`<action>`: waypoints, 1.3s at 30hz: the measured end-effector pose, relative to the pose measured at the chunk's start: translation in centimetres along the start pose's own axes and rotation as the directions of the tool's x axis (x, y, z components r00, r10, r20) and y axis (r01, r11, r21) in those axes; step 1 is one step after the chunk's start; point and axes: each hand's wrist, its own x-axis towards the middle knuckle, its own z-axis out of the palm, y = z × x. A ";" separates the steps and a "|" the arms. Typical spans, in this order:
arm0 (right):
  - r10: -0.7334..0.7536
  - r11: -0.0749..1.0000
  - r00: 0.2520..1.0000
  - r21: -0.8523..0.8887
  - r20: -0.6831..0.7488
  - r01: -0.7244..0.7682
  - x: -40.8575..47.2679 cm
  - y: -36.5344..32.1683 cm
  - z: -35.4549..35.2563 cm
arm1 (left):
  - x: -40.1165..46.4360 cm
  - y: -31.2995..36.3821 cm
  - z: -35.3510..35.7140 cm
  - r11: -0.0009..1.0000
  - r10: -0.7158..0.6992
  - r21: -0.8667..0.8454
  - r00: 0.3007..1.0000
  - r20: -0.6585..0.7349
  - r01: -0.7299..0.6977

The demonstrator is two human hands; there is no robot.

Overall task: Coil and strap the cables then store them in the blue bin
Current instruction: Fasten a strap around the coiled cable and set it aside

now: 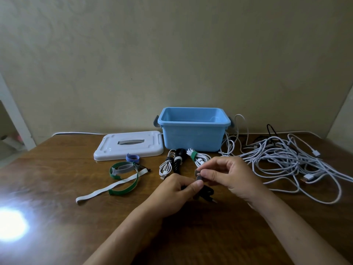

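Both hands grip: my left hand [176,190] holds the coiled black cable [205,193], right hand [227,175] pinches its grey strap [197,174], blue bin [193,138] at twelve o'clock.

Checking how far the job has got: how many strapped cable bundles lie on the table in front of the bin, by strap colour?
Green strap, white bundle: 1
White strap, black bundle: 1
Dark strap, white bundle: 1
Total: 3
The blue bin looks empty.

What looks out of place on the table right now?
Only the tangled pile of white cables sprawling right of the blue plastic bin, one end rising behind it. Three strapped bundles lie outside the bin.
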 end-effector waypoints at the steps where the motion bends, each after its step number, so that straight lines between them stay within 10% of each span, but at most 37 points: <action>1: -0.009 1.000 1.000 -0.018 0.008 0.009 0.0 0.0 -0.1 | -0.1 0.0 0.0 1.000 0.000 -0.013 1.000 0.001 0.000; 39: 0.153 0.978 0.988 -0.148 0.013 -0.150 0.0 -0.4 -0.2 | -0.1 -0.1 0.6 0.998 0.041 0.047 0.993 -0.111 -0.036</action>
